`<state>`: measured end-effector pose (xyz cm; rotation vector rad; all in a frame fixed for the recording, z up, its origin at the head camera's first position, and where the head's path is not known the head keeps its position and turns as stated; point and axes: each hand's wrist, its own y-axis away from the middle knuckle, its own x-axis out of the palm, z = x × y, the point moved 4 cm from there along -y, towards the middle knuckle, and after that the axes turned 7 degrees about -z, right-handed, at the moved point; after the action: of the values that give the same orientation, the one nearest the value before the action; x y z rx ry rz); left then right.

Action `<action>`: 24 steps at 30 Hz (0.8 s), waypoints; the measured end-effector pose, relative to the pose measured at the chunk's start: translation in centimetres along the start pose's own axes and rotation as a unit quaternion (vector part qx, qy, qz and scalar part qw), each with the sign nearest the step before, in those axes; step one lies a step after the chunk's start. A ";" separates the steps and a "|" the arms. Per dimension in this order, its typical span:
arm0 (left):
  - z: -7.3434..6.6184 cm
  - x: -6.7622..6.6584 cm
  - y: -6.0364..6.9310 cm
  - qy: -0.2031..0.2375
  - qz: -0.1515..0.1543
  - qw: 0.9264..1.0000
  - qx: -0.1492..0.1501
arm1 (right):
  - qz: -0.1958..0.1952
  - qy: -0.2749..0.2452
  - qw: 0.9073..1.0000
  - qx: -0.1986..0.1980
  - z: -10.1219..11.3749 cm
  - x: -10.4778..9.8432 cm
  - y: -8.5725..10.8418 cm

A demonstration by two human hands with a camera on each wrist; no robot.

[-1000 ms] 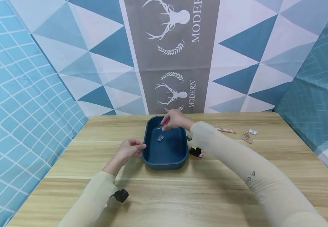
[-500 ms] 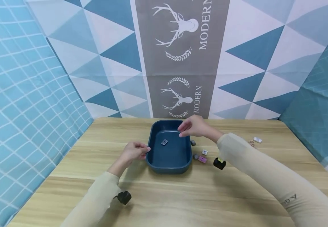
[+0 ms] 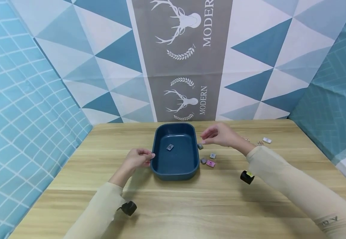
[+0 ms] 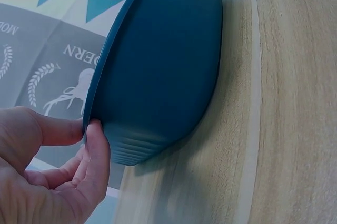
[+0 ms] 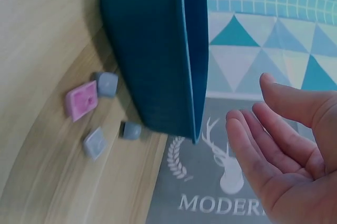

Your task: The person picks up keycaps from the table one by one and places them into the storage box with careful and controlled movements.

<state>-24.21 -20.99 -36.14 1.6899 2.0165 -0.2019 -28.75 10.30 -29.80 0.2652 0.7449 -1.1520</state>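
A dark blue rectangular tray (image 3: pixel 175 176) stands on the table. My left hand (image 3: pixel 137 157) pinches its left rim between thumb and fingers, as the left wrist view also shows. Inside the tray lies one small grey tile-like piece (image 3: pixel 170 147). To the right of the tray, above the table, is my right hand (image 3: pixel 219 135), its fingers loosely bent and apart from the thumb, holding nothing. Beneath and near it lie a grey piece (image 3: pixel 200 146), a small white piece (image 3: pixel 212 155), another grey piece (image 5: pixel 106 84) and a pink piece (image 5: pixel 82 100).
Farther right on the wooden table (image 3: pixel 173 205) lie a white piece (image 3: pixel 267 140) and a brown piece (image 3: pixel 260 143); another is partly hidden behind the right hand. A patterned cloth wall (image 3: pixel 187 69) rises behind the table's far edge.
My right hand has moved right, from over the tray to beside it, uncovering the white, pink and grey pieces. My left hand stays on the rim. The head view shifted slightly and returned.
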 end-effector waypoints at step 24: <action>0.0 0.0 -0.1 0.003 0.020 1.000 -0.010 | -0.031 0.054 0.994 0.089 -7.5 -3.9 3.8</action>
<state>-24.32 -21.02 -36.11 1.7192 1.9810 -0.1638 -29.13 18.81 -33.42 0.4588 0.7511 -1.2732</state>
